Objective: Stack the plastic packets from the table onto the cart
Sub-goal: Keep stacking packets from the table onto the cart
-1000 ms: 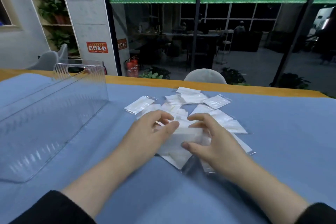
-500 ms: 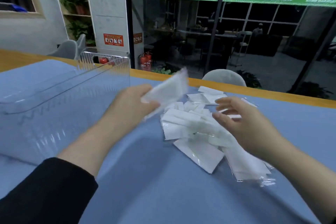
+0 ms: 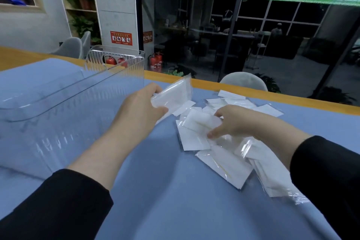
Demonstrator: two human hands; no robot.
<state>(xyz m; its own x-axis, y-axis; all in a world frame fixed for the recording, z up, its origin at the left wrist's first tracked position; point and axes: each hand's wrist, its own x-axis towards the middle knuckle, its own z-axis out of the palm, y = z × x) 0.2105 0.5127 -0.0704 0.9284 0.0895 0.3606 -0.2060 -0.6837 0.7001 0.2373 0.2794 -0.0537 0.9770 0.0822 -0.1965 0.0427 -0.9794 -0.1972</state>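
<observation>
Packet (image 3: 172, 96) in left hand (image 3: 142, 109) grip

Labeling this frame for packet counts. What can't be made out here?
- Packet count in the pile: the packets overlap, and the right hand and its sleeve cover some.
- How many packets the left hand holds: its bundle is blurred.
- Near end of the clear bin: cut off by the left edge.
- Bin contents: glare on its walls; none discernible.
- Red wall sign: text too small.
</observation>
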